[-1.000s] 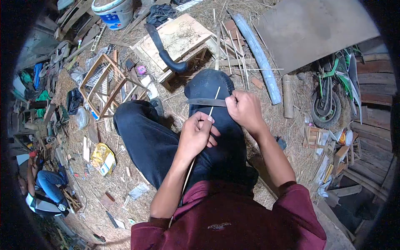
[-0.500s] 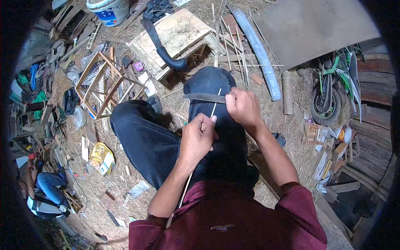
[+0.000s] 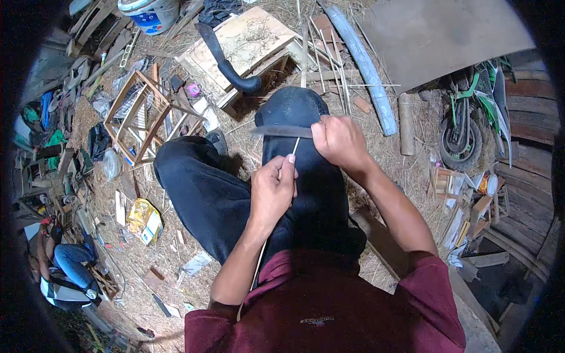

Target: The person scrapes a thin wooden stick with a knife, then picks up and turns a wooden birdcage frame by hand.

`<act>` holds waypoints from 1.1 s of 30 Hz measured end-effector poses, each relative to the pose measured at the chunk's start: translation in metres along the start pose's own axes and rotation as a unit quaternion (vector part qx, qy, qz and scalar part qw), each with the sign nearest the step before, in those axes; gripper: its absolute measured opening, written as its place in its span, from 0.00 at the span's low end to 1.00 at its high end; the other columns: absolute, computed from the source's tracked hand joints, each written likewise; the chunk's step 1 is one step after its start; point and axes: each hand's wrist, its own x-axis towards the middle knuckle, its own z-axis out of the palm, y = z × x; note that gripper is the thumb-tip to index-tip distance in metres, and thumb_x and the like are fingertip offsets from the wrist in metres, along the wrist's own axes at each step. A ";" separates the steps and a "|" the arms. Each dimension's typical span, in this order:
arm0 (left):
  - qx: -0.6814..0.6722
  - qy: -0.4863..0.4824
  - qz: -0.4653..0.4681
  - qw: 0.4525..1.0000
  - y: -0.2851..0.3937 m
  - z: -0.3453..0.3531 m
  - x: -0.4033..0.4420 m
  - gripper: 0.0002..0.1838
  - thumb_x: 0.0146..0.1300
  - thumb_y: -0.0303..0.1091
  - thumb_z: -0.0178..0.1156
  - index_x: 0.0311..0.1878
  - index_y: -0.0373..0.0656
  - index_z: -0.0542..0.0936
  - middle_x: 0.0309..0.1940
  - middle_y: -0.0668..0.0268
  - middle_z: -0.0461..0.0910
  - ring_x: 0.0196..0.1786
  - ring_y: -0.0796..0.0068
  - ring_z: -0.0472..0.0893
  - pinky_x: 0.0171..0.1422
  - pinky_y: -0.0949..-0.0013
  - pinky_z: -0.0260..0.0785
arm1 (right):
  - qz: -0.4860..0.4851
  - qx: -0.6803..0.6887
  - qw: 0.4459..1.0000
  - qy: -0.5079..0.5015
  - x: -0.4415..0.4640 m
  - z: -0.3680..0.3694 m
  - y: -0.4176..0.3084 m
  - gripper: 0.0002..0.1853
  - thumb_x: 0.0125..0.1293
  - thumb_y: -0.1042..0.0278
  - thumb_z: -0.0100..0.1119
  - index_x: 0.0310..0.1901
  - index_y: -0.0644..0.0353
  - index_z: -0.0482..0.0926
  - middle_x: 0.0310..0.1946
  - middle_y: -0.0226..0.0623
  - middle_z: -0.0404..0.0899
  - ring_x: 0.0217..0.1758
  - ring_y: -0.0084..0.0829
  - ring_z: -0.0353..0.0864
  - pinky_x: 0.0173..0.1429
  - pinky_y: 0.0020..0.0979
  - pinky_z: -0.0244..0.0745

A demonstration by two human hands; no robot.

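One straw-strewn floor (image 3: 385, 167) spans the view. Large flat board (image 3: 447, 41) at upper right. Seated person's two legs (image 3: 203, 182) in dark trousers: right knee raised centrally, left leg bent out to the side. Beyond the right knee, low wooden counter (image 3: 250, 38), shavings on top. Open wooden frame (image 3: 152, 133) left of counter. Machete (image 3: 220, 56) lies on the counter, dark handle overhanging the near edge.

Right hand (image 3: 338, 138): grip closed, fist around knife, its handle mostly hidden. Left hand (image 3: 272, 187): grip pinched on thin stick, thumb along it. Knife (image 3: 281, 130) points left across the right thigh near the knee. Thin stick (image 3: 296, 147): upper end at the blade's lower edge, contact not resolvable; lower length runs beside the left forearm.
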 end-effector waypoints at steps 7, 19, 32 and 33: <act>0.024 0.036 0.045 0.998 0.011 0.008 0.017 0.22 0.74 0.41 0.52 0.25 0.37 0.76 0.12 0.70 0.70 0.15 0.81 0.68 0.20 0.71 0.59 | -0.044 0.002 0.999 -0.021 -0.003 -0.006 0.001 0.22 0.63 0.55 0.46 0.24 0.67 0.81 0.24 0.61 0.79 0.31 0.61 0.81 0.42 0.54 0.78; -0.020 -0.017 -0.012 1.000 -0.011 -0.003 -0.019 0.21 0.75 0.39 0.51 0.24 0.38 0.74 0.10 0.72 0.69 0.14 0.86 0.68 0.19 0.75 0.57 | -0.022 0.007 1.000 0.010 -0.001 -0.004 0.005 0.22 0.64 0.57 0.46 0.24 0.66 0.80 0.24 0.61 0.78 0.31 0.60 0.81 0.41 0.54 0.77; -0.157 -0.055 -0.026 0.986 -0.004 -0.012 0.002 0.14 0.76 0.36 0.46 0.39 0.38 0.77 0.16 0.72 0.71 0.16 0.86 0.64 0.20 0.78 0.54 | 0.007 0.242 0.959 0.150 -0.005 -0.015 0.043 0.29 0.79 0.50 0.40 0.27 0.66 0.76 0.19 0.29 0.71 0.24 0.20 0.68 0.30 0.28 0.63; -0.174 -0.058 -0.034 0.982 -0.004 -0.013 0.002 0.14 0.76 0.35 0.46 0.40 0.37 0.77 0.17 0.72 0.71 0.15 0.86 0.64 0.19 0.78 0.54 | 0.012 0.257 0.958 0.129 -0.010 -0.025 0.038 0.28 0.79 0.51 0.40 0.30 0.66 0.77 0.20 0.29 0.71 0.25 0.20 0.68 0.31 0.28 0.63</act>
